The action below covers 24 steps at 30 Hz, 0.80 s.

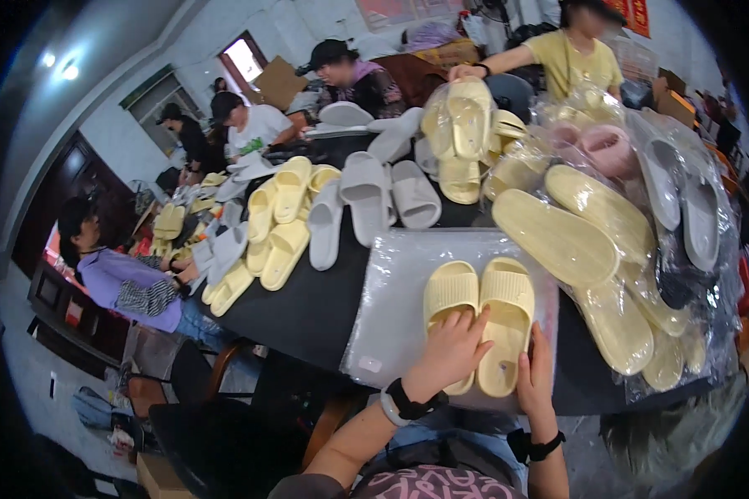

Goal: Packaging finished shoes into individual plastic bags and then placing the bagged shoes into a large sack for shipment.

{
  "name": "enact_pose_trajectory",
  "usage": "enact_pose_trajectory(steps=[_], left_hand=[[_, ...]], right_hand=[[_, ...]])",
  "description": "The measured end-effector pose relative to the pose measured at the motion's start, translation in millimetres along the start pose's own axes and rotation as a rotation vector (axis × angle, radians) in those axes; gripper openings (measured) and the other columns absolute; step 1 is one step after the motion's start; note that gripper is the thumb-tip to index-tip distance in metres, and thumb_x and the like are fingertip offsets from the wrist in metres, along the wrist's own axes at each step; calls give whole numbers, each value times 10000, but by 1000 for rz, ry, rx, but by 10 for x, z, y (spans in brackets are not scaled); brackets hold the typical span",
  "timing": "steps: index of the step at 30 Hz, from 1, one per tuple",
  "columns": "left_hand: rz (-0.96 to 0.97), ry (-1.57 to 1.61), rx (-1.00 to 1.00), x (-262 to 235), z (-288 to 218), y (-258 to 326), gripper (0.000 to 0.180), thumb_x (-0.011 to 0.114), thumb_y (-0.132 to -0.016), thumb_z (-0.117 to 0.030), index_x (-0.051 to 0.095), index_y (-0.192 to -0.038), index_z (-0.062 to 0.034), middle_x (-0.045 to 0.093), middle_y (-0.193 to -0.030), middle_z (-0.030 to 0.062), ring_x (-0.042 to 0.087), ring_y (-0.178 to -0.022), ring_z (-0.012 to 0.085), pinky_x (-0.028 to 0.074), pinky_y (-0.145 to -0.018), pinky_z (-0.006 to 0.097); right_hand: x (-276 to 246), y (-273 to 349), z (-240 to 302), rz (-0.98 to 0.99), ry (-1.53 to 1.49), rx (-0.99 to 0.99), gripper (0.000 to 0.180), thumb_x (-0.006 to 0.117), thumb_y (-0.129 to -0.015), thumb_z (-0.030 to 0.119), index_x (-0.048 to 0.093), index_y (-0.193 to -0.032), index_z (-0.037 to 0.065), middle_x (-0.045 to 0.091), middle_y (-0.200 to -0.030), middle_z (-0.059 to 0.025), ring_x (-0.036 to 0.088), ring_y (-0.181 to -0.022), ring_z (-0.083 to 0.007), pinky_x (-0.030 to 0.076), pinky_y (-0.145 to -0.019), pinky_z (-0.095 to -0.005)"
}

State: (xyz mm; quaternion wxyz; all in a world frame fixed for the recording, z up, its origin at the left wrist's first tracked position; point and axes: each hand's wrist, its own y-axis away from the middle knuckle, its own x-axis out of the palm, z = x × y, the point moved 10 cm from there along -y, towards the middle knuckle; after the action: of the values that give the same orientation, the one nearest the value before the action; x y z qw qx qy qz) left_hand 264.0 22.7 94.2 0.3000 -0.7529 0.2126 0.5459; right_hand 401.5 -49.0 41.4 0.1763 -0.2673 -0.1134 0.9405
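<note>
A pair of pale yellow slippers lies side by side, toes away from me, on a stack of clear plastic bags (383,291) at the table's near edge. My left hand (453,349) rests on the left slipper (451,287), its fingers stretched out and reaching to the gap between the two. Along the outer edge of the right slipper (506,291) stands my right hand (538,374), fingers extended, thumb near the insole's rim. Neither hand visibly grips anything. The left slipper's insole is mostly covered by my left hand.
Bagged yellow slippers (558,237) are piled to the right, with bagged pink slippers (605,150) behind. Loose grey slippers (366,195) and yellow slippers (285,254) stand left on the black table (308,303). Several co-workers surround it; one person's hand (470,72) touches yellow slippers opposite.
</note>
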Motion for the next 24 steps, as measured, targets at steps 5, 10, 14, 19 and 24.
enact_pose_trajectory(steps=[5, 10, 14, 19, 24], left_hand=[[-139, 137, -90, -267, 341, 281, 561, 574, -956, -274, 441, -1408, 29, 571, -1075, 169, 531, -1001, 362, 442, -870, 461], [-334, 131, -172, -889, 1202, 816, 454, 623, -939, -188, 540, -1332, 25, 583, -992, 160, 552, -896, 320, 450, -780, 415], [-404, 437, -561, -1108, 2588, 1293, 340, 622, -964, -181, 600, -1241, 15, 592, -983, 122, 566, -879, 222, 456, -763, 337], [-503, 401, -761, -1289, 4268, 1979, 328, 646, -947, -256, 627, -1085, 41, 614, -981, 133, 586, -923, 232, 468, -830, 337], [-550, 255, -709, -1343, 4828, 1779, 340, 672, -902, -223, 640, -1100, 51, 593, -974, 149, 574, -863, 261, 466, -778, 354]], right_hand=[[45, 1, -60, 2, -131, 7, 601, 386, -1021, 335, 344, -1450, -84, 458, -1404, -277, 427, -1316, -411, 304, -1120, -448], [73, -20, 63, 53, 124, -38, 631, 600, -879, 105, 364, -1435, -79, 431, -1413, -296, 391, -1333, -439, 271, -1148, -480], [106, -8, 90, 54, 208, -70, 664, 626, -840, 92, 368, -1423, -90, 409, -1423, -296, 361, -1353, -441, 260, -1154, -499], [191, -4, 167, 73, 229, -106, 642, 622, -835, 83, 387, -1406, -93, 416, -1417, -287, 365, -1349, -437, 266, -1154, -489], [94, 30, 88, 20, 327, -74, 604, 628, -836, 101, 436, -1384, -69, 441, -1415, -258, 387, -1343, -418, 285, -1148, -476]])
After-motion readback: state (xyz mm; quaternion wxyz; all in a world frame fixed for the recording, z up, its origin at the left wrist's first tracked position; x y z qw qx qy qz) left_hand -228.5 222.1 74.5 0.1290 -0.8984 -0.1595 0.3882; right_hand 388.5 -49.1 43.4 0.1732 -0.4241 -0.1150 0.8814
